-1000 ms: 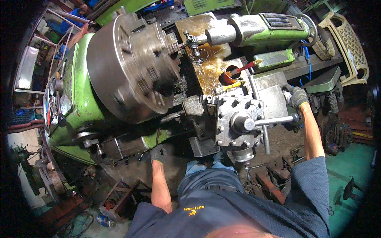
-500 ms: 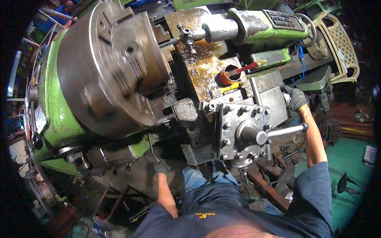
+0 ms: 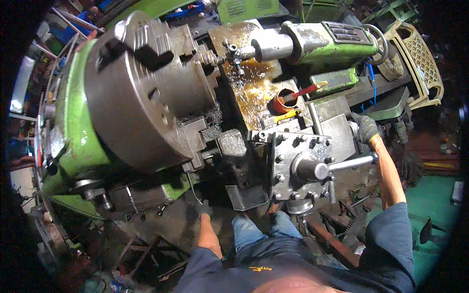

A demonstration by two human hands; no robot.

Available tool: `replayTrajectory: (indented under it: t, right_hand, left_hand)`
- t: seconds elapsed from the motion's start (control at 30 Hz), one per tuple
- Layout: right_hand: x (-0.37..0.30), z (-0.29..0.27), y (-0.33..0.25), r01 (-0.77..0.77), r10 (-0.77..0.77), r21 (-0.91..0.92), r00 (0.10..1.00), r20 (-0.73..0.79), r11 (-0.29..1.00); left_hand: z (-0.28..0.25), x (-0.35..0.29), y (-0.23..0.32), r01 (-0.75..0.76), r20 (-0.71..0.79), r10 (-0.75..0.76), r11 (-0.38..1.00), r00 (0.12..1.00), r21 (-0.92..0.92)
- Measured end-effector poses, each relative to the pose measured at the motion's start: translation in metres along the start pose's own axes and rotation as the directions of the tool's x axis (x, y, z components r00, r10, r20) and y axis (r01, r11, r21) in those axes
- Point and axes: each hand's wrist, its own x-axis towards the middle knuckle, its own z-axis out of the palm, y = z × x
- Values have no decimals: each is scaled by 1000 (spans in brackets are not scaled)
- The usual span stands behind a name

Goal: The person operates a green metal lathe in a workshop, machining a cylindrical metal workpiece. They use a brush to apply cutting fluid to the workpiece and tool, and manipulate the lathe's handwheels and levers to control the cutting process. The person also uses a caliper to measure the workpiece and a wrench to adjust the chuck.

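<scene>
A big lathe fills the view. Its round steel chuck (image 3: 129,105) carries stepped jaws gripping a cylindrical metal workpiece (image 3: 183,90). My left hand (image 3: 204,208), in a dark glove, is closed round the lower end of a thin bent lever (image 3: 193,189) below the chuck. At the right, my gloved right hand (image 3: 366,128) wraps a round metal handle (image 3: 353,128) on the tool slide; its fingers are partly hidden. Between my arms stands the square tool post (image 3: 302,166) with several bolts and a long clamping handle (image 3: 352,162).
A red pot (image 3: 285,101) holding a red-handled brush (image 3: 308,91) and a yellow-handled brush (image 3: 287,116) sit on the oily carriage. The green tailstock (image 3: 337,41) lies beyond. A beige plastic chair (image 3: 420,63) is at far right. Metal chips lie under the chuck.
The chuck was smeared by spinning and now shows its jaws almost sharply. My left hand has come up onto the lever's end. My right hand stays at the round handle. The view shifted slightly.
</scene>
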Motion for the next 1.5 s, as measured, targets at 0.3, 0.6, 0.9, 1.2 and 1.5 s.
replayTrajectory:
  t: [0.3, 0.6, 0.9, 1.2, 1.5]
  right_hand:
    - [-7, 0, 11, -7, 8, -23, 1000, 23, 1000]
    - [-18, -1, 18, 43, -41, 52, 998, -41, 998]
    - [-21, -2, 22, 62, -59, 107, 998, -26, 992]
    - [-23, -9, 21, 98, -98, 63, 995, 2, 993]
    - [-17, -3, 18, 63, -62, 46, 998, -13, 997]
  left_hand:
    - [-49, -112, 9, -103, -184, 266, 788, 946, 607]
    - [-39, -305, 209, -691, -418, 616, 722, 667, -39]
    - [-21, -473, 442, -937, -466, 866, -10, -183, 349]
    - [11, -473, 463, -967, -251, 962, -47, -111, 249]
    - [15, -461, 465, -984, -264, 961, -34, -81, 177]
